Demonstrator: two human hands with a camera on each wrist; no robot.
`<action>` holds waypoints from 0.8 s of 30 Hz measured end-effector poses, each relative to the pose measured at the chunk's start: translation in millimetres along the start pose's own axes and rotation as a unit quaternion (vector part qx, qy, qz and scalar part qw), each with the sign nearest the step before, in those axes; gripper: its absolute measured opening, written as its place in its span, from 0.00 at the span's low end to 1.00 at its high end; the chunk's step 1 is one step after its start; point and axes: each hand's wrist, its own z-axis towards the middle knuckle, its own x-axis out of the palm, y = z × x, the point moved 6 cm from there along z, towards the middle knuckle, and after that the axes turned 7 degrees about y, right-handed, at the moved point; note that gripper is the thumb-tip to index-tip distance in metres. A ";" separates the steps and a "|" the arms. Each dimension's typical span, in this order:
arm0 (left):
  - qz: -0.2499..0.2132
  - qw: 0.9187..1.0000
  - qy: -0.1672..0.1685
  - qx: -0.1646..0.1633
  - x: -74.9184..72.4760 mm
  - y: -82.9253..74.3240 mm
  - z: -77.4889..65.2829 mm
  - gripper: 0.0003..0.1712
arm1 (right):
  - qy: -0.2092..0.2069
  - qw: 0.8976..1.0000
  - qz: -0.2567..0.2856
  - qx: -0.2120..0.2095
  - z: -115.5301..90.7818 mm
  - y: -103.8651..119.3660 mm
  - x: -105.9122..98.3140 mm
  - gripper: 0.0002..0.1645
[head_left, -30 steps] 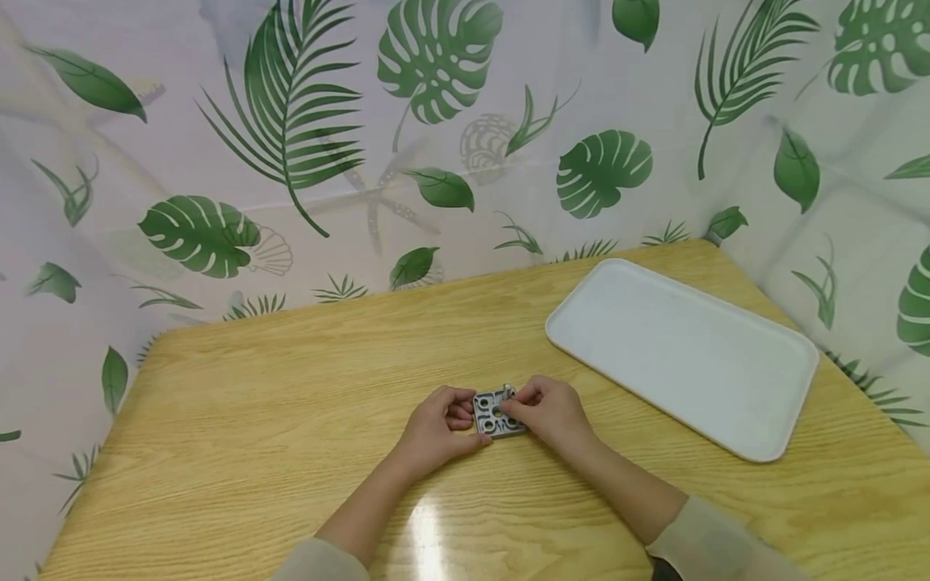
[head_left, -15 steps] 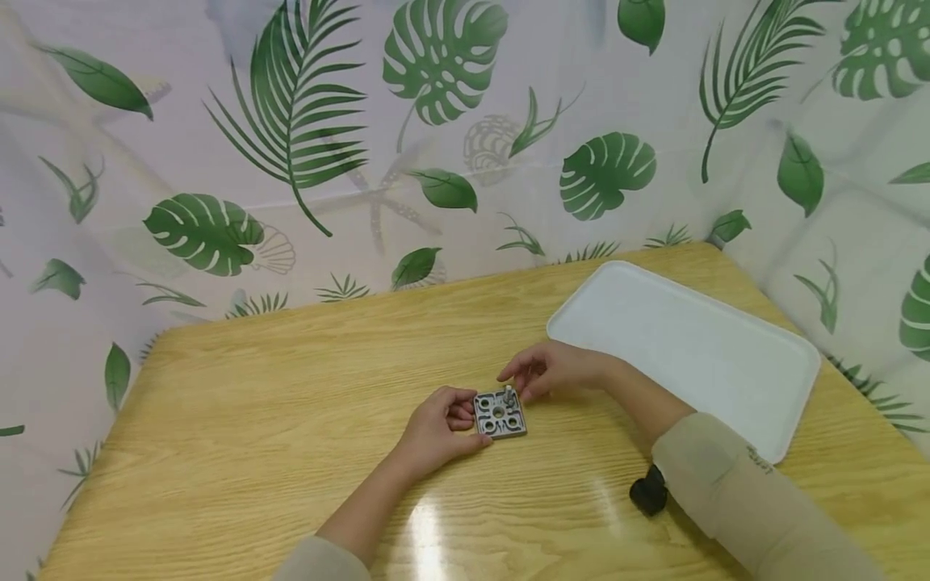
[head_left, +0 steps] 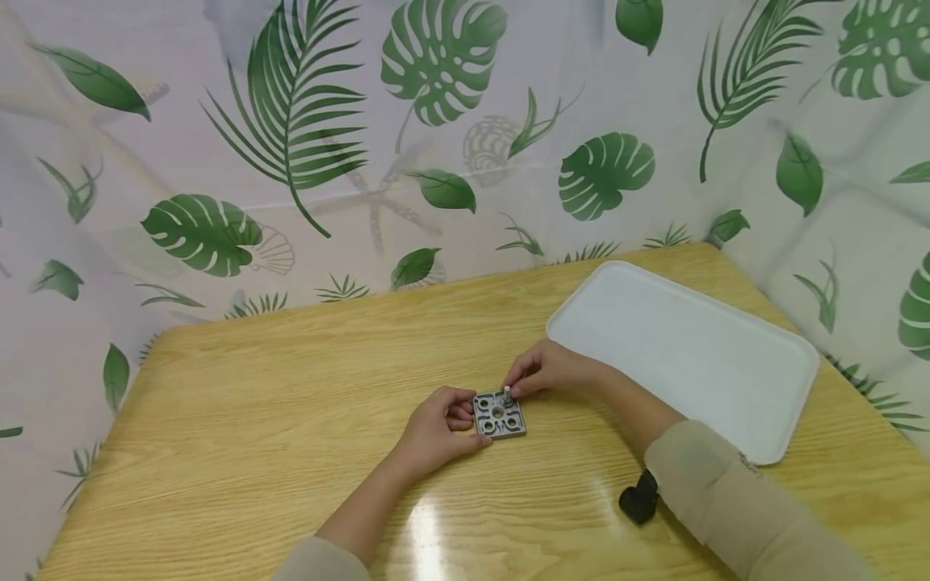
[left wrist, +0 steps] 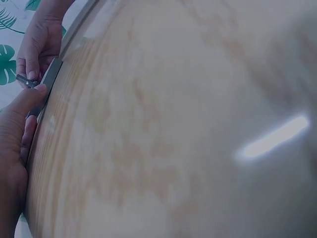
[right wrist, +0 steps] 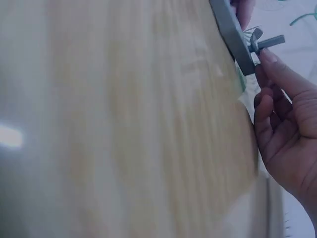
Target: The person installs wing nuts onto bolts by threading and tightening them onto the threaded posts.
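Observation:
A square grey metal plate (head_left: pixel 500 426) with several round holes lies on the wooden table. My left hand (head_left: pixel 438 429) holds its left side, thumb at the near edge and fingers curled at the far left. At the plate's far right corner stands a threaded bolt (right wrist: pixel 275 42) bearing a wing nut (right wrist: pixel 256 37). My right hand (head_left: pixel 548 369) pinches the wing nut with thumb and forefinger; in the right wrist view the thumb (right wrist: pixel 280 67) lies against it, other fingers curled below. The left wrist view shows both hands meeting at the plate (left wrist: pixel 52 74), seen edge-on.
A white rectangular tray (head_left: pixel 683 347) lies at the right, behind the right forearm. A small black object (head_left: pixel 639 500) shows beside the right sleeve. Leaf-printed cloth (head_left: pixel 465 242) rises behind the table (head_left: pixel 291 403).
My right hand left the bolt's near side, swung round to the far right with spread fingers, and has closed on the wing nut again. The left hand and plate stay put.

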 end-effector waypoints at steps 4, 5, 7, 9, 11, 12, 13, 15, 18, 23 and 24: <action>-0.001 1.000 -0.002 -0.010 -1.9 1.6 -0.7 0.35 | -0.046 0.999 0.011 -0.019 -2.7 -6.4 3.3 0.11; -0.002 1.000 -0.002 -0.011 -2.0 1.6 -0.8 0.35 | -0.057 0.998 0.011 -0.024 -3.6 -7.5 4.2 0.10; -0.003 1.000 -0.001 -0.008 -1.5 0.7 -0.5 0.35 | -0.081 0.996 0.002 -0.033 -6.8 -9.0 6.4 0.08; -0.004 1.000 0.000 -0.006 -0.5 0.1 0.0 0.35 | -0.101 0.994 0.006 -0.040 -10.7 -9.4 9.4 0.07; -0.003 1.000 0.000 -0.003 0.7 -0.5 0.4 0.35 | -0.120 0.991 0.014 -0.050 -14.6 -8.7 12.7 0.07; -0.003 1.000 0.000 -0.002 1.3 -0.7 0.7 0.35 | -0.131 0.990 0.015 -0.051 -16.6 -8.9 14.2 0.06; -0.002 1.000 0.001 -0.002 1.8 -0.5 1.0 0.35 | -0.143 0.988 0.017 -0.052 -18.4 -8.7 15.6 0.06; -0.002 1.000 0.001 -0.002 2.5 -0.8 1.1 0.35 | -0.169 0.984 0.020 -0.046 -21.1 -9.6 18.1 0.06; -0.002 1.000 0.001 -0.002 3.1 -1.5 0.5 0.35 | -0.217 0.975 0.014 -0.038 -26.7 -7.9 23.5 0.05; -0.004 1.000 -0.002 0.000 3.8 -2.3 -0.4 0.35 | -0.314 0.949 -0.003 0.021 -36.2 -1.9 36.3 0.02; -0.004 1.000 -0.003 0.002 3.9 -2.5 -0.3 0.35 | -0.332 0.942 -0.003 0.040 -37.8 -0.8 38.9 0.02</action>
